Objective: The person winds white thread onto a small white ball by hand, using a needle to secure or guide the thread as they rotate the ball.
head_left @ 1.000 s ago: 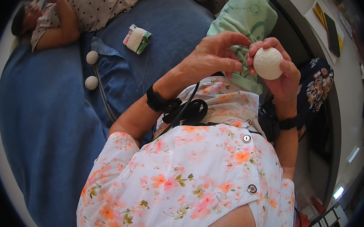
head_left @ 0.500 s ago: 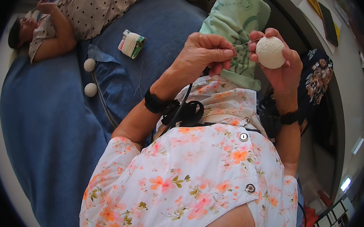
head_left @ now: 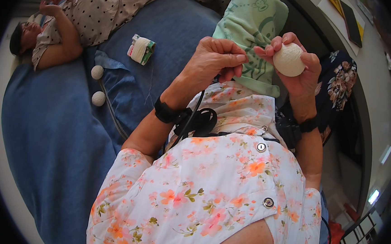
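A cream thread-wound ball (head_left: 289, 60) rests in the grip of my right hand (head_left: 306, 75), held up over the green cloth (head_left: 251, 24). My left hand (head_left: 218, 60) is closed in a pinch, thumb against forefinger. Between the two hands runs a thin thread (head_left: 254, 54), stretched from the left fingertips toward the right fingers beside the ball. Whether a needle is in the left pinch is too small to make out. Off to the left on the blue cover lies a bundle of cream thread (head_left: 141, 49) wound round a small green and white pack.
Two smaller pale balls (head_left: 97, 72) lie on the blue cover (head_left: 50, 125) near a grey cord (head_left: 108, 109). At the upper left another person (head_left: 65, 36) reclines in a dotted garment. A phone (head_left: 350, 24) lies on the ledge at upper right. Dark floral fabric (head_left: 343, 80) is beside my right wrist.
My right hand has tilted and its fingers now reach toward the left hand along the thread. The ball has dropped slightly. My left hand has shifted a little to the left.
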### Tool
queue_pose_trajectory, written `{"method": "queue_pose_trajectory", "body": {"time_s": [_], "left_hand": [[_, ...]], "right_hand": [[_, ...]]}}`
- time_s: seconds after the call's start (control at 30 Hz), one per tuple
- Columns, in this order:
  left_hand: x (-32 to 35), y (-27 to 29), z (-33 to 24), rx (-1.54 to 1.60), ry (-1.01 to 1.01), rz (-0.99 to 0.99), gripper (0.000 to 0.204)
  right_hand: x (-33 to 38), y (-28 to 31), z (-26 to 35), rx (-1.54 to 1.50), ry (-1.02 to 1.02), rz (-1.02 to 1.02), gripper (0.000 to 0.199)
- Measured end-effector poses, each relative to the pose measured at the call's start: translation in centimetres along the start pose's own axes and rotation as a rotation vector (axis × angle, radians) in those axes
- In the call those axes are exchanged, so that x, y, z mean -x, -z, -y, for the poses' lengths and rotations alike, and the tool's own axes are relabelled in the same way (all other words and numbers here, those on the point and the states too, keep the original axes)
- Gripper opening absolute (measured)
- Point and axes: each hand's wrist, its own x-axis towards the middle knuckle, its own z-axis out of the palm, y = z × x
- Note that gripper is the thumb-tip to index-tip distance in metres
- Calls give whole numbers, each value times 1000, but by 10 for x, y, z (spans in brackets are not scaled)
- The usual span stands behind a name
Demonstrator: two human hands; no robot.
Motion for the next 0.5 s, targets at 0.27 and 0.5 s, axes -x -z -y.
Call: {"method": "queue_pose_trajectory", "body": {"time_s": [0.27,0.5], "left_hand": [[3,-3,-2,-172,-22,-65,11],[4,-8,0,-487,-142,-33,12]], "right_hand": [[3,-5,-2,263,-127,-75,36],[1,-29,-9,640,-276,-307,20]]}}
